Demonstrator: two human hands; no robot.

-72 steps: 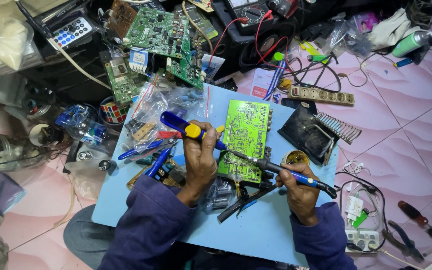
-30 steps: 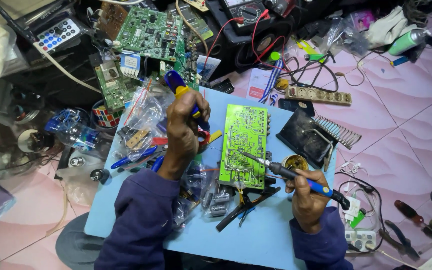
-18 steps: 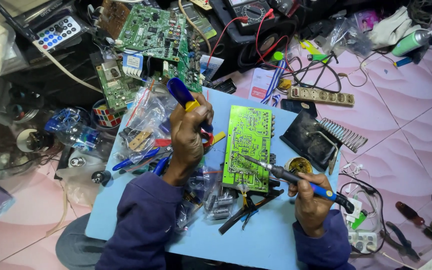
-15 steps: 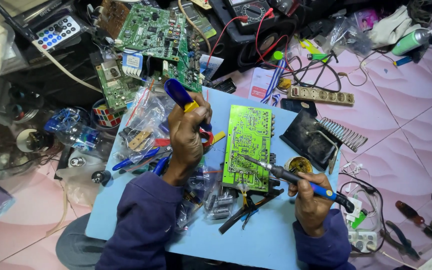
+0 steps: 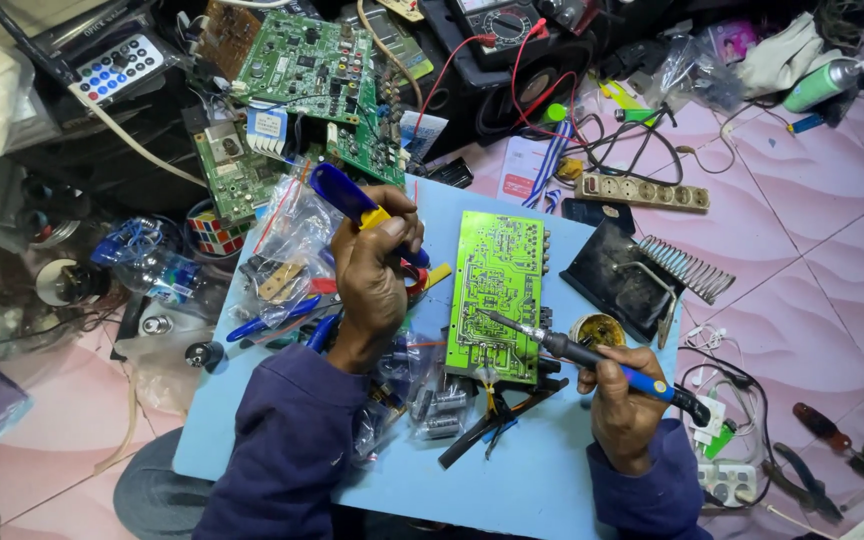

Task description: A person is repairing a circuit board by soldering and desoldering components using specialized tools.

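Note:
A green circuit board (image 5: 499, 290) lies solder side up on a light blue board (image 5: 512, 480). My right hand (image 5: 624, 405) grips a soldering iron (image 5: 592, 357) with a blue and black handle; its tip rests on the circuit board's lower middle. My left hand (image 5: 377, 275) is raised left of the circuit board and holds a blue and yellow desoldering pump (image 5: 352, 200), its end pointing up and left. Both sleeves are dark blue.
Clear bags of small parts (image 5: 287, 260) and capacitors (image 5: 432, 410) lie by my left arm. A black soldering iron stand (image 5: 632, 280) with a coil and a tin sit right. More green boards (image 5: 302, 60), a power strip (image 5: 642, 192), a meter and pliers (image 5: 497, 425) surround the work.
My left hand lifted the desoldering pump off the circuit board and swung it up to the left. The soldering iron tip stays on the board.

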